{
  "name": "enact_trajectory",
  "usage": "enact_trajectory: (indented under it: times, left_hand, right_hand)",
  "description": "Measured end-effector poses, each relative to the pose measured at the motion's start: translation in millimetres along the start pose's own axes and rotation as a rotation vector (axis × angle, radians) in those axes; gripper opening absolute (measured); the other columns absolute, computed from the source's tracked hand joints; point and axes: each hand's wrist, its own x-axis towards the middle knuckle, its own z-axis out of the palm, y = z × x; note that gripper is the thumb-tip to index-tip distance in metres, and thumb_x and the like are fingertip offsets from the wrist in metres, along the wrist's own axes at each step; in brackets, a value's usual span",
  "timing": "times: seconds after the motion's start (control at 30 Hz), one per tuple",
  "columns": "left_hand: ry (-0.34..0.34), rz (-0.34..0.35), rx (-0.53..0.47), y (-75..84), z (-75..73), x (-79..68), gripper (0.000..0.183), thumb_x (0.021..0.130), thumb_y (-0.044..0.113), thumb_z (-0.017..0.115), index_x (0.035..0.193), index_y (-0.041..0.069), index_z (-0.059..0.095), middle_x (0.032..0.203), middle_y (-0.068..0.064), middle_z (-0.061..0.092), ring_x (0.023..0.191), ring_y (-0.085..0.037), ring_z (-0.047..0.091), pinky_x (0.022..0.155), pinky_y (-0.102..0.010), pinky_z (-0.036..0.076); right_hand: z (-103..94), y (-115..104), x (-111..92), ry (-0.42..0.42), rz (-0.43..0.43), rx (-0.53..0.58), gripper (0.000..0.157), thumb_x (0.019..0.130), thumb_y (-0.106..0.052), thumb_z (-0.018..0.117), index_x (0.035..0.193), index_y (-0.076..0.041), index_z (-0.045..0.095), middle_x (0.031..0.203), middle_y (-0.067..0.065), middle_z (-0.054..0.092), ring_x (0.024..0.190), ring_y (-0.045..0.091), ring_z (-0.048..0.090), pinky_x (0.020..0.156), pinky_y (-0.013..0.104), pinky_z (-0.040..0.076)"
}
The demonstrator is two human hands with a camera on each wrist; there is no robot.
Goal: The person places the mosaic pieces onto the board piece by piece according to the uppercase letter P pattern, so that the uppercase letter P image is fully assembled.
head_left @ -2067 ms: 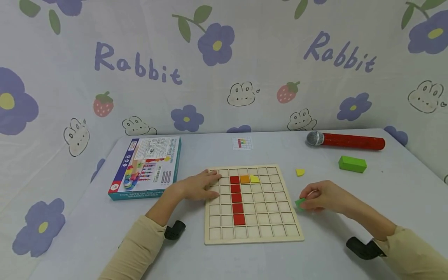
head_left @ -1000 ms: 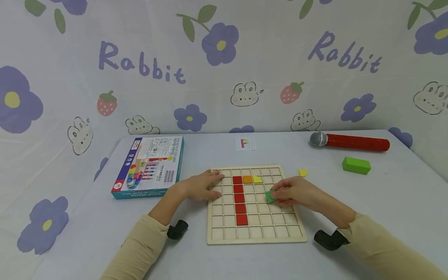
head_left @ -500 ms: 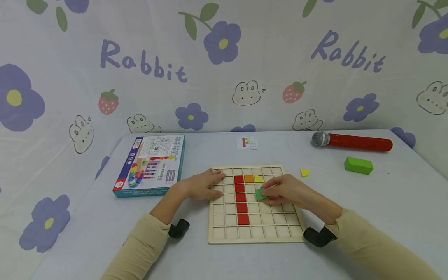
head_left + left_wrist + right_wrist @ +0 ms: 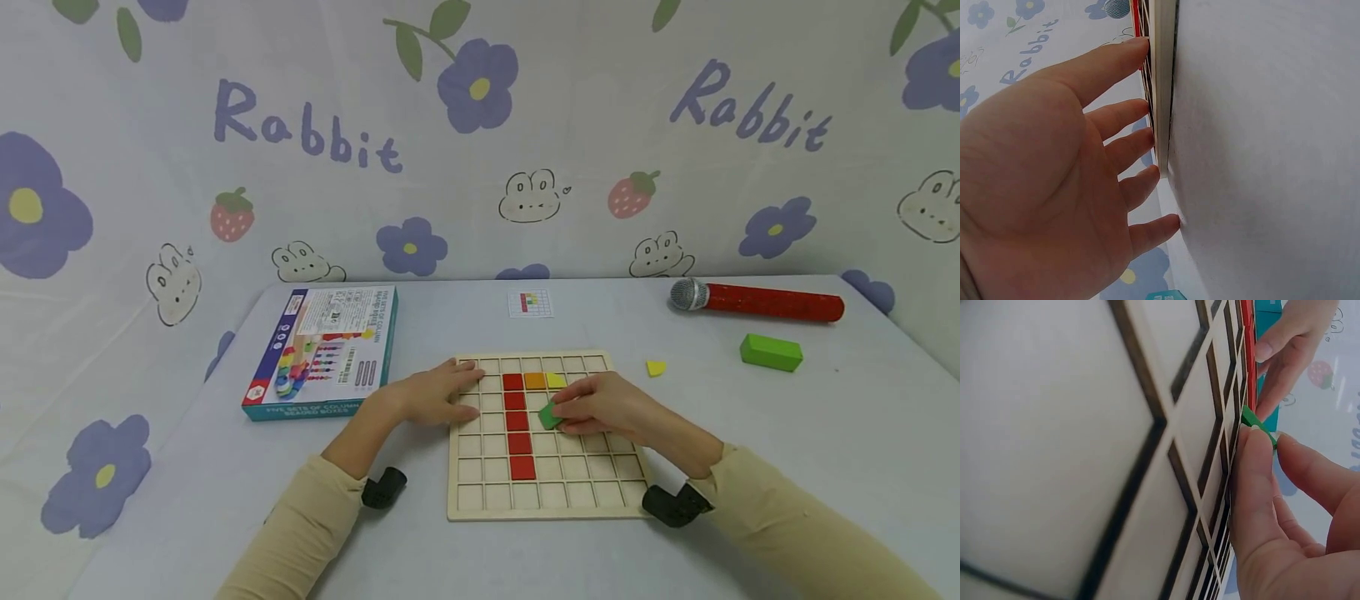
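Note:
A wooden grid board (image 4: 495,497) lies on the white table. Several red square tiles (image 4: 518,420) form a column on it, with an orange tile (image 4: 535,381) and a yellow tile (image 4: 556,381) beside the top one. My right hand (image 4: 611,408) pinches a green tile (image 4: 550,416) between thumb and finger, tilted over the cells right of the red column. In the right wrist view the green tile (image 4: 1259,427) touches or nearly touches the grid. My left hand (image 4: 431,396) rests with spread fingers on the board's left edge; the left wrist view shows its fingertips along the rim (image 4: 1163,94).
Left of the board lies a teal-edged toy box (image 4: 322,354). Behind it is a small card (image 4: 530,304) printed with a coloured grid. A yellow piece (image 4: 656,367), a green block (image 4: 771,352) and a red microphone (image 4: 757,300) lie to the right.
My right hand has carried the green tile leftward from beside the board to over the cells by the red column, and the tile has tilted. The left hand stays on the edge.

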Motion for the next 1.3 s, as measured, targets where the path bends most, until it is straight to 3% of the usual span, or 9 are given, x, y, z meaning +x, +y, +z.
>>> enact_trajectory:
  times: [0.2,0.73,1.3]
  left_hand:
    - [-0.004,0.005,-0.013,0.5,-0.5,-0.4,0.065,0.097,0.031,0.055,0.151,0.008,0.028,0.156,-0.011,0.019,0.143,-0.032,0.009,0.113,-0.049,0.015]
    - [-0.006,0.014,-0.002,0.2,0.7,0.4,0.065,0.097,0.032,0.055,0.151,0.008,0.027,0.156,-0.01,0.019,0.143,-0.032,0.009,0.113,-0.048,0.016]
    - [-0.005,0.021,-0.013,0.6,-0.4,0.1,0.065,0.097,0.031,0.056,0.15,0.006,0.028,0.156,-0.013,0.019,0.143,-0.032,0.008,0.113,-0.048,0.015]
  right_hand:
    - [0.9,1,-2,0.02,-0.004,-0.054,0.03,0.089,-0.005,0.066,0.114,0.011,0.06,0.086,0.013,0.067,0.065,0.013,0.064,0.063,0.023,0.055]
    - [10.4,0,-4,0.06,-0.054,-0.277,0.028,0.093,-0.014,0.063,0.113,0.006,0.065,0.082,0.007,0.067,0.069,0.015,0.063,0.066,0.028,0.055]
    - [-0.9,1,-8,-0.084,-0.082,-0.065,0.04,0.095,-0.014,0.06,0.123,0.013,0.055,0.103,0.016,0.067,0.088,0.02,0.066,0.08,0.032,0.054]
